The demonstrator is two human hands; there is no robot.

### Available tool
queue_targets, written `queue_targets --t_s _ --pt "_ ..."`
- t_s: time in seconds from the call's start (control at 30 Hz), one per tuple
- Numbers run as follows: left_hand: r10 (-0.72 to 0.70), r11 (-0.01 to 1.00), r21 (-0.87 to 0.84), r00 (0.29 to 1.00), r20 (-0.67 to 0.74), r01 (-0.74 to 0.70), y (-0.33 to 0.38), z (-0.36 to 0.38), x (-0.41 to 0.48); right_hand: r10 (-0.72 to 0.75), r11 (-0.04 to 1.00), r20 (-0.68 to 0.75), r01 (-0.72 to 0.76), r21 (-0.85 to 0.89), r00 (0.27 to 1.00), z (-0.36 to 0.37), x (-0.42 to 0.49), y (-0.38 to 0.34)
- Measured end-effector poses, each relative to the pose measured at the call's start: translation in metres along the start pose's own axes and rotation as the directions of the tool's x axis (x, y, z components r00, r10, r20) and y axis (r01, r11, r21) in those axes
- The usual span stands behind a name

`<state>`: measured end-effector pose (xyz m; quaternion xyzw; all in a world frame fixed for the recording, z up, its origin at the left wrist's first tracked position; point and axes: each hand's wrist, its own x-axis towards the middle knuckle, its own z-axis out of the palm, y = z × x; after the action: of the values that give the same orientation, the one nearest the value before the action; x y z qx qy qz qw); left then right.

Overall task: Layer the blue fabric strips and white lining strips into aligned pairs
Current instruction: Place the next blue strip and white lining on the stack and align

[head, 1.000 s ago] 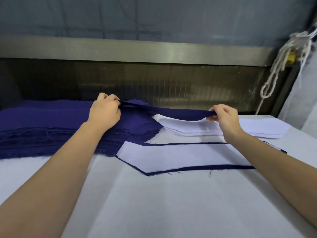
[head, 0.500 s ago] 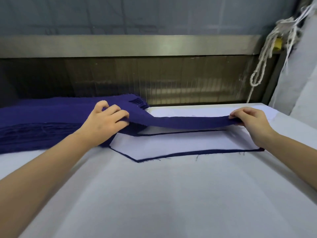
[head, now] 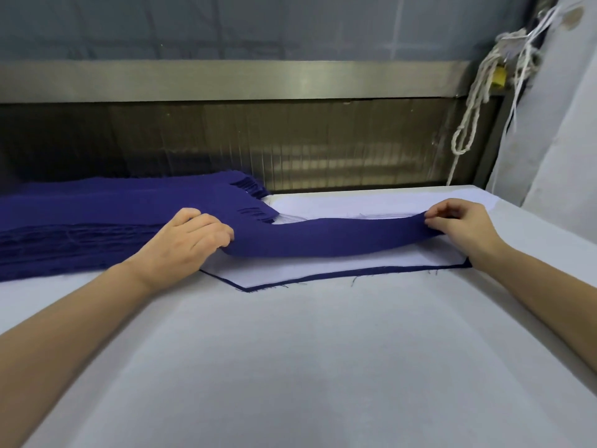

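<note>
Over white table (head: 290,367), blue strip (head: 329,237) is being pinched taut by left hand (head: 187,244) and right hand (head: 462,227) above lining-topped pair (head: 323,270).

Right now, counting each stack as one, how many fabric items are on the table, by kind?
Blue strip stack: 1
White lining stack: 1
Held blue strip: 1
Laid pair, white lining on blue: 1
Total: 4

matt woven blue fabric strip (head: 326,236)
</note>
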<state>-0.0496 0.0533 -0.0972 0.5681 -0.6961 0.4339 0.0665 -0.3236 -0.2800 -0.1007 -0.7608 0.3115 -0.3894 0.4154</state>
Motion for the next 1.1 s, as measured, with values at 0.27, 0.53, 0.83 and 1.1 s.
queue_targets --t_s 0.27,0.53,0.83,1.1 --pt "-0.064 0.998 0.004 0.997 -0.051 0.064 0.003 0.001 -0.002 0.01 1.0 -0.025 -0.011 -0.019 1.0 -0.005 0.006 0.006" --pt "-0.132 0.991 0.003 0.977 0.165 0.133 -0.002 -0.007 -0.005 0.007 0.998 0.005 -0.007 -0.063 1.0 -0.012 0.008 0.011" --pt "-0.212 0.969 -0.095 0.964 0.161 0.229 -0.002 -0.015 -0.001 -0.029 0.99 -0.037 0.023 -0.14 0.999 -0.015 0.013 0.016" --pt "-0.146 0.982 -0.091 0.969 0.197 0.166 0.001 -0.015 -0.001 -0.027 0.969 0.015 0.03 -0.244 1.0 -0.025 0.014 0.018"
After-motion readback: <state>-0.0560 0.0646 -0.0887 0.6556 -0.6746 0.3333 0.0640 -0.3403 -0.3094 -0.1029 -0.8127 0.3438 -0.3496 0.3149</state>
